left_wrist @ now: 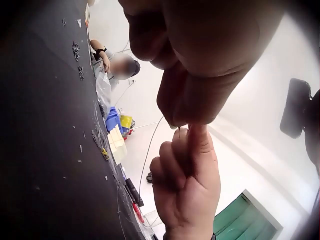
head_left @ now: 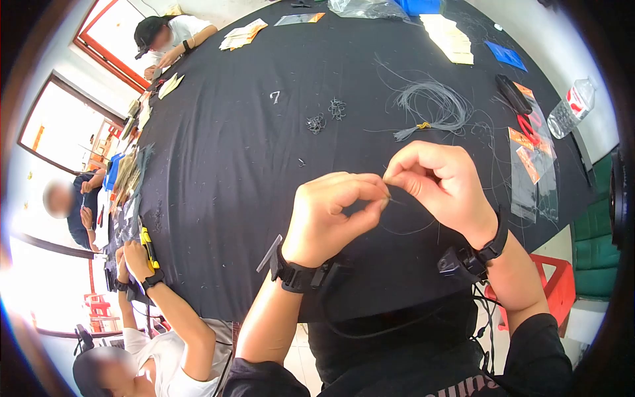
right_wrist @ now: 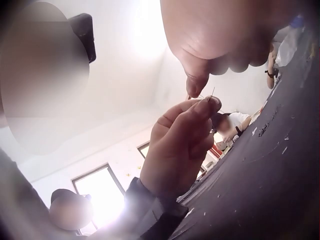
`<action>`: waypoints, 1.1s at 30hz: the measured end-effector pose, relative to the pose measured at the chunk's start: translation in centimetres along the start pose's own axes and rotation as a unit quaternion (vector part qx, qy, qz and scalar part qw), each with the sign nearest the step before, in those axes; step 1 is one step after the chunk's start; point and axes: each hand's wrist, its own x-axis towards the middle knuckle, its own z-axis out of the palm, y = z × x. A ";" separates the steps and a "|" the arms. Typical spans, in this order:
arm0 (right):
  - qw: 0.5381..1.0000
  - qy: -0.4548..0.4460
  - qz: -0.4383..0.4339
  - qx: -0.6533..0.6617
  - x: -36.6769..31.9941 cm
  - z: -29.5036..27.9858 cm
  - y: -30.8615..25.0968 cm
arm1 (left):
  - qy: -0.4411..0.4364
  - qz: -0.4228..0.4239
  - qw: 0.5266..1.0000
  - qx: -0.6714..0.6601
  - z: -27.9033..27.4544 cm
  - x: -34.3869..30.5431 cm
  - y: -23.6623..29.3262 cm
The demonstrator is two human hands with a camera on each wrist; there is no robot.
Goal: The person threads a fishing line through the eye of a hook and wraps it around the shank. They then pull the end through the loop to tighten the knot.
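Observation:
Over the near part of the black table, my left hand and right hand meet fingertip to fingertip. Thumb and forefinger of the left hand pinch a thin needle-like piece, whose fine tip sticks up past the fingertips in the right wrist view. The right hand pinches at the same spot, where thin clear line runs out from between the fingers and hangs in a loose loop. Most of what lies between the fingertips is hidden, and I cannot tell whether a hook is on the line.
A coil of grey line with a yellow tie lies ahead of the right hand. Two small piles of dark hook-like pieces sit farther left. Red-handled scissors, clear packets and a bottle are rightward. Other people sit around the table.

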 end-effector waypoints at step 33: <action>0.989 0.021 0.145 0.009 -0.2 1.3 0.0 | 0.097 -0.082 0.980 -0.156 -0.2 -0.6 -0.1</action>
